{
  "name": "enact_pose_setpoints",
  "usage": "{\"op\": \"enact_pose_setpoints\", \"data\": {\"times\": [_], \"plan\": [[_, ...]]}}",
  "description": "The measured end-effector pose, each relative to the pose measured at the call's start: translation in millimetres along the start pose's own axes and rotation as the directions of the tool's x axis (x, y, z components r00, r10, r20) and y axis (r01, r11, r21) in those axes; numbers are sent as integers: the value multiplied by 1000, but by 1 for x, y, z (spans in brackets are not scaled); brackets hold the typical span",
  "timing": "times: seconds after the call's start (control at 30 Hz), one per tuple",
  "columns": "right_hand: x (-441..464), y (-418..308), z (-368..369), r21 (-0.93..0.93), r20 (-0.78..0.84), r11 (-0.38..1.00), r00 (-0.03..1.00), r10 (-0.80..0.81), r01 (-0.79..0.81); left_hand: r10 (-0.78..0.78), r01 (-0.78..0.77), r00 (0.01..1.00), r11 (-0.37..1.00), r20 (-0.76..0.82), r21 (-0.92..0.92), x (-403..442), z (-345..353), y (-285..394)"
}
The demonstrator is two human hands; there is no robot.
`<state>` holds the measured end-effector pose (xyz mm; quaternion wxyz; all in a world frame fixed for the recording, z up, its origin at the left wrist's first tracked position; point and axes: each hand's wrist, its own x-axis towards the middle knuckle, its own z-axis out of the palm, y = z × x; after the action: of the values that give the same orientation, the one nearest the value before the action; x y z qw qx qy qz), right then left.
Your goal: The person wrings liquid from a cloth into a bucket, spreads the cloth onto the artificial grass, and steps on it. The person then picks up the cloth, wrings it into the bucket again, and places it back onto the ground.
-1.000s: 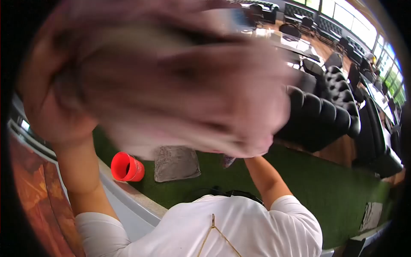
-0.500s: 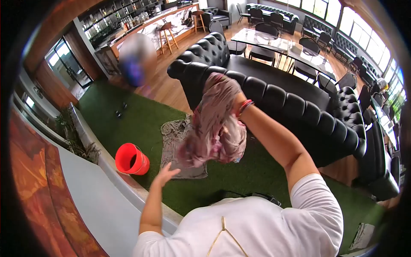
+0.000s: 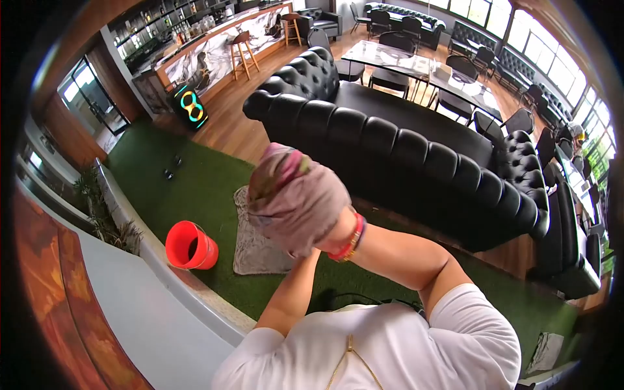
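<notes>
A crumpled mauve cloth (image 3: 299, 205) with pink and green patches is bunched up in front of my chest. My right hand (image 3: 339, 233), with red and gold bands at the wrist, grips its lower right side. The cloth hides my left hand; only that forearm shows, rising to the cloth's underside. Beneath the cloth, a grey mat (image 3: 257, 250) lies on the green carpet (image 3: 221, 175). To the left of the mat stands a red bucket (image 3: 207, 252) with something dark inside.
A black tufted sofa (image 3: 390, 156) stretches across beyond my hands. Along the left runs a pale ledge (image 3: 175, 286) with plants (image 3: 107, 214). Farther off are a glass-topped table (image 3: 390, 57), chairs, a marble bar (image 3: 214, 55) and a lit speaker (image 3: 190, 107). Another mat (image 3: 546, 351) lies at the lower right.
The cloth, blurred and spread close to the camera at first, then hanging from my right hand, is now bunched up. My left hand, bare and open half a second ago, has moved behind it.
</notes>
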<state>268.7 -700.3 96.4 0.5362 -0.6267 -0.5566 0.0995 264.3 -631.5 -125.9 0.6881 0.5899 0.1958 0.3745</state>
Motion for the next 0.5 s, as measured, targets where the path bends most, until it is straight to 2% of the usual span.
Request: {"op": "enact_pose_setpoints", "data": {"times": [0.07,0.1,0.17,0.2,0.23,0.3,0.37,0.4,0.43,0.47,0.5], "plan": [[-17,-10,-24,341,-114,940,991,65,-22,-22,-3,997,939,-71,-345,10,16,40],[-24,-19,-47,559,-152,829,981,121,-15,-31,-3,997,888,-66,-459,13,23,58],[-37,-16,-94,869,-211,490,949,233,73,-50,23,998,784,-27,-621,19,32,88],[-43,-3,-117,946,-232,291,929,289,146,-60,47,998,731,5,-680,19,37,100],[-48,17,-138,930,-309,297,896,318,216,-67,83,996,684,51,-725,18,39,111],[-62,54,-165,864,-426,423,846,322,274,-63,149,988,604,139,-783,12,46,129],[-90,126,-158,960,-277,191,799,533,205,-39,250,962,517,269,-819,13,52,143],[-103,136,-141,983,-175,146,809,561,111,-10,248,958,531,286,-810,12,54,132],[-111,141,-116,994,-74,105,813,577,17,-96,231,971,597,217,-768,-4,78,170],[-119,143,-90,997,23,49,817,576,-62,140,-116,972,984,189,-134,14,80,148],[-129,144,-61,992,127,-62,823,553,-112,256,-318,933,914,253,251,26,85,140]]}}
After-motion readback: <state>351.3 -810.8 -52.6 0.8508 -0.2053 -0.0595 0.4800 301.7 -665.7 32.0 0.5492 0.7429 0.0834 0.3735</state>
